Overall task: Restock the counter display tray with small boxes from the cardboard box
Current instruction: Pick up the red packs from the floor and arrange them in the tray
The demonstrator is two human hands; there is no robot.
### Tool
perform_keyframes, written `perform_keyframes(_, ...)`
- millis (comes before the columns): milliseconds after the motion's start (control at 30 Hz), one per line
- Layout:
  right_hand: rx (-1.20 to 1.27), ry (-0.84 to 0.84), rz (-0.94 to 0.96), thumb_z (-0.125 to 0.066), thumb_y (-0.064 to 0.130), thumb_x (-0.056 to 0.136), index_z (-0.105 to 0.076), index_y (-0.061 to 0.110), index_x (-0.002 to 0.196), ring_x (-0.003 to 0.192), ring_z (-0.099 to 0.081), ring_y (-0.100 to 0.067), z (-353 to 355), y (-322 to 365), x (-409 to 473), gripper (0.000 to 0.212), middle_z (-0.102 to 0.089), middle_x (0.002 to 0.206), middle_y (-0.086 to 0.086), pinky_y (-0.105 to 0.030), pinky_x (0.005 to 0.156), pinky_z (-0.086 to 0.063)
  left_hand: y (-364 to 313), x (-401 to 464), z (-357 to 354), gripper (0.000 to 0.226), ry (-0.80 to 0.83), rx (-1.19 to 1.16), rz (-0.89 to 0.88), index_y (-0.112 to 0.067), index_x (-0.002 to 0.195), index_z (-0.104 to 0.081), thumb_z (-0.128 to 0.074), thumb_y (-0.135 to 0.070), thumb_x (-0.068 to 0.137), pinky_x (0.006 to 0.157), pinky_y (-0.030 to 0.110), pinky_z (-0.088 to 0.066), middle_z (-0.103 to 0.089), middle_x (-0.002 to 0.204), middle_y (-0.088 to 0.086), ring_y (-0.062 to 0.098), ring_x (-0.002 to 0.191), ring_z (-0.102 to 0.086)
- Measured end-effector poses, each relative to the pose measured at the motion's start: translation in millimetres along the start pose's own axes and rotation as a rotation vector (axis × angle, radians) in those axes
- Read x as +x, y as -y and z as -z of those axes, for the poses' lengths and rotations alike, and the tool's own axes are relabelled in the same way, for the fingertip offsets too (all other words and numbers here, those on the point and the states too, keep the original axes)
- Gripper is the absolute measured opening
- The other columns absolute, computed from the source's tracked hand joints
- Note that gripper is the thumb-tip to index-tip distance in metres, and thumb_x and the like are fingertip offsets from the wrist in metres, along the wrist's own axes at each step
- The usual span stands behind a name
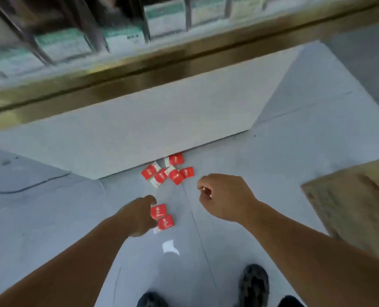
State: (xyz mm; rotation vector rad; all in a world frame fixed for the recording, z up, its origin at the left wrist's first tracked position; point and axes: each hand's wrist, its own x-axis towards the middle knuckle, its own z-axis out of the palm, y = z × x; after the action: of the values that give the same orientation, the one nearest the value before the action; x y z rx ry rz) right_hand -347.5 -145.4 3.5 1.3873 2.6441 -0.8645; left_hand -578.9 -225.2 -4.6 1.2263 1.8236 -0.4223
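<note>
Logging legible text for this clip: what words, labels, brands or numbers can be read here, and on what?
Nothing can be read.
Red packets on the floor: pale markings, too small and blurred.
Two red packets by the left hand: same markings, unreadable.
Cardboard box: dark print on its side, smeared.
Green-and-white boxes behind the counter glass: dark label text, motion-blurred.
Right hand: no text on it.

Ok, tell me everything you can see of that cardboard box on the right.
The cardboard box stands on the pale floor at the frame's right edge, cut off by it. Plain brown corrugated board as it looks, with faint blurred print on its near side. Its top looks open; the contents are hidden. Neither hand touches it; the right hand hangs to its left.
</note>
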Motion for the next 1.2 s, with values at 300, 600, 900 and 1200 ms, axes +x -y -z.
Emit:
perform_keyframes(300,0.047,0.318,0.023,-0.053,0.033,0.094,-0.048,0.028,0.137,0.115,-0.058,-0.021,-252,-82,76,0.044,-0.053,0.130,0.006,-0.036,0.093,-0.047,80,188,-143,0.067,-0.084,0.090,0.016,-0.026,0.139,-0.036,-0.068,-0.025,0.079,0.088,0.039,-0.052,-0.049,0.123,0.004,0.026,0.107,-0.060)
perform_keyframes(600,0.018,0.353,0.097,-0.064,0.030,0.089,-0.045,0.022,0.133,0.110,-0.058,-0.028,-402,-81,131,0.049,-0.047,0.129,-0.001,-0.045,0.083,-0.053,128,286,-220,0.094,-0.199,0.260,0.033,-0.025,0.152,-0.007,-0.069,-0.023,0.081,0.110,0.049,-0.033,-0.008,0.158,0.009,0.031,0.146,-0.015)
perform_keyframes(900,-0.066,0.328,0.171,-0.069,0.025,0.084,-0.044,0.017,0.130,0.102,-0.057,-0.026,-433,-71,137,0.053,-0.047,0.122,-0.001,-0.039,0.070,-0.049,129,303,-230,0.082,-0.202,0.224,0.087,-0.028,0.147,-0.016,-0.065,-0.033,0.082,0.087,0.046,-0.044,-0.037,0.132,0.003,0.029,0.119,-0.041)
perform_keyframes(1200,-0.086,0.427,0.178,-0.071,0.029,0.085,-0.039,0.024,0.141,0.114,-0.055,-0.026,-388,-79,150,0.065,-0.043,0.131,-0.001,-0.045,0.090,-0.052,110,289,-188,0.033,-0.130,0.032,0.104,-0.018,0.118,-0.048,-0.057,-0.031,0.089,0.077,0.036,-0.052,-0.057,0.110,0.005,0.024,0.091,-0.060)
